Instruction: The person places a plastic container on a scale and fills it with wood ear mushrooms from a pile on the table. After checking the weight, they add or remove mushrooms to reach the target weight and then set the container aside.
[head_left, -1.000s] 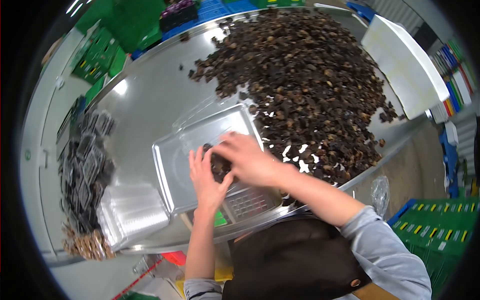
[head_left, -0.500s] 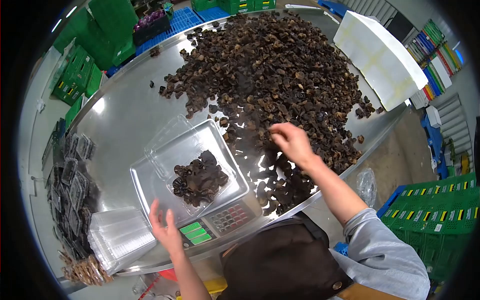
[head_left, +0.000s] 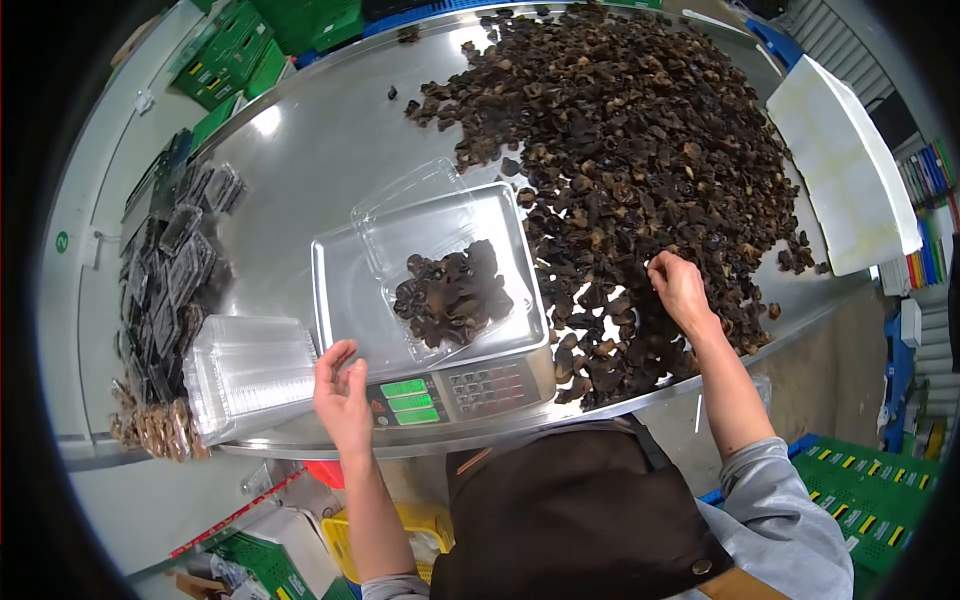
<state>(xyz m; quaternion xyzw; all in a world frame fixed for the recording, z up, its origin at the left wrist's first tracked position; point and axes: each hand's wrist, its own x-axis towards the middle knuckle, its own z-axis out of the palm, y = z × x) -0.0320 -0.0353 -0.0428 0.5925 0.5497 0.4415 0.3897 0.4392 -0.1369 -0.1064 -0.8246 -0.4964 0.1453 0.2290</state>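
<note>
My left hand (head_left: 345, 400) is held beside the front left corner of a digital scale (head_left: 335, 290), empty, its fingers apart and slightly curled. On the scale's steel pan lies an open clear plastic clamshell box (head_left: 405, 215), one half holding a heap of dark brown wood ear mushrooms (head_left: 455, 295). My right hand (head_left: 682, 292) is over the near part of a large pile of loose wood ear mushrooms (head_left: 620, 130). Its fingers are curled together; whatever is between them is hidden. Green figures glow on the scale's display (head_left: 410, 402), too blurred to read.
To the left on the steel table (head_left: 290, 180) stand a stack of empty clear boxes (head_left: 250, 370) and many filled, closed boxes (head_left: 175, 280). A white foam box (head_left: 845, 170) stands at the right edge. Green crates (head_left: 870, 490) are on the floor to the right.
The camera view has shifted, so the table appears further right and higher. My right hand stays at the pile, moved slightly right across it. My left hand remains beside the scale.
</note>
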